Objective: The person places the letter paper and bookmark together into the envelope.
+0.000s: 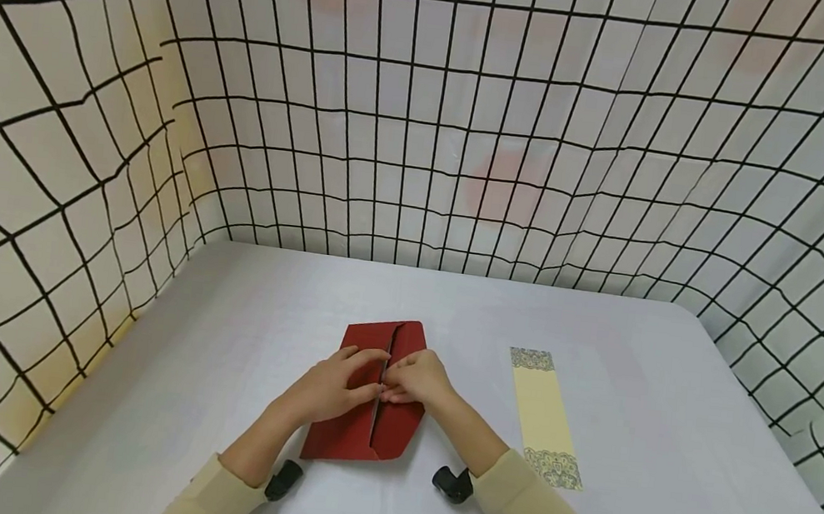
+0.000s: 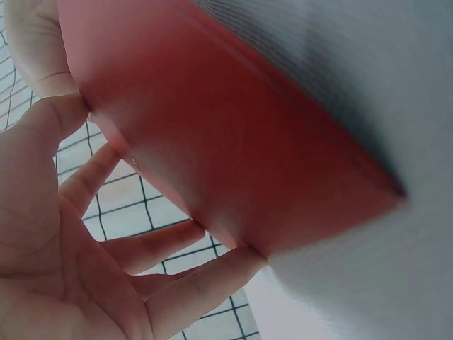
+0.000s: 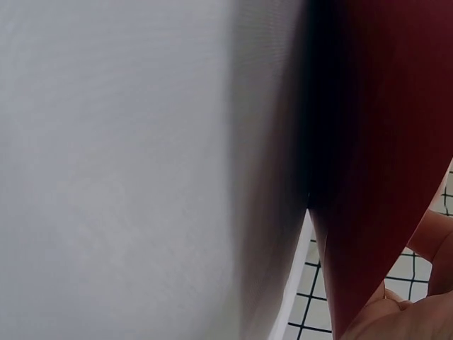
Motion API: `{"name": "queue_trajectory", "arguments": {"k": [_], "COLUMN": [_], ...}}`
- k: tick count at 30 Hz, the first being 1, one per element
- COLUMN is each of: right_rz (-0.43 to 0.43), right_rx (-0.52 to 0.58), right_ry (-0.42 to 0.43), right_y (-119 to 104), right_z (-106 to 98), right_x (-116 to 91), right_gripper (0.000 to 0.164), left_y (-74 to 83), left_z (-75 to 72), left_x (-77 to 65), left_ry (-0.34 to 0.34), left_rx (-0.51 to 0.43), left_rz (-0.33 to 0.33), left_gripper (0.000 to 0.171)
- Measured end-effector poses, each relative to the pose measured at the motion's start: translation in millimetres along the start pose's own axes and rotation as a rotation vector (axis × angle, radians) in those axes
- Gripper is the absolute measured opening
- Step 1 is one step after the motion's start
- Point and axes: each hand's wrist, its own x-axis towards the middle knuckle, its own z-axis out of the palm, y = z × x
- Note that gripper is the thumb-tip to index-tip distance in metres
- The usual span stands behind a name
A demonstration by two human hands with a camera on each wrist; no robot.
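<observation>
A red paper envelope (image 1: 350, 420) lies on the white table, a long slit running down it between its left panel and right flap. My left hand (image 1: 329, 386) reaches across the left panel, thumb and fingers spread, their tips at the slit's edge. In the left wrist view, the fingertips (image 2: 185, 232) press along the edge of the red paper. From the other side, my right hand (image 1: 420, 377) pinches the flap's edge at mid-slit with curled fingers, close to the left fingertips. The right wrist view shows the flap (image 3: 396, 142) raised at an angle, hiding most of the right fingers.
To the right lies a cream paper strip (image 1: 545, 409) with grey lace-patterned ends. Black wrist cameras (image 1: 284, 480) jut out beside both wrists. White walls with a black grid (image 1: 441, 126) enclose the white table (image 1: 264, 300) at the back and sides.
</observation>
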Motion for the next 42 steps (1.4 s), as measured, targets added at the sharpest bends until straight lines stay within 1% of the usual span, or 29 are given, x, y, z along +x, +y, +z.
{"name": "queue_trajectory", "arguments": {"k": [4,10,14,22,32,42], "right_rz": [-0.001,0.001,-0.009,-0.035,-0.06,-0.034], "right_rx": [-0.002,0.046,0.063,0.058,0.032,0.032], "right_ry": [0.013,0.015,0.032,0.057,0.074,0.132], "right_y": [1,0,-2,-7,-6,2], "right_z": [-2,-10,-16,-29,-48,-75], "right_x": [-2,-8,-14,-27,-41,-47], "right_gripper": [0.008,0.008,0.01,0.01,0.014,0.012], "left_y": [1.1,2.1,1.8,0.9,0.2,0.3], "left_z": [0.4,0.5,0.6,1.1,1.0,0.2], "left_x": [-0.1,-0.3,-0.1,-0.2,-0.8,-1.1], "left_ry": [-0.003,-0.001,-0.002,-0.002,-0.001,-0.006], "left_rx": [-0.005,-0.003,0.002,-0.001,-0.009,-0.018], "left_rz": [-0.007,-0.013,-0.016,-0.019,-0.019,-0.017], "left_gripper": [0.045,0.045,0.046,0.045,0.044,0.044]}}
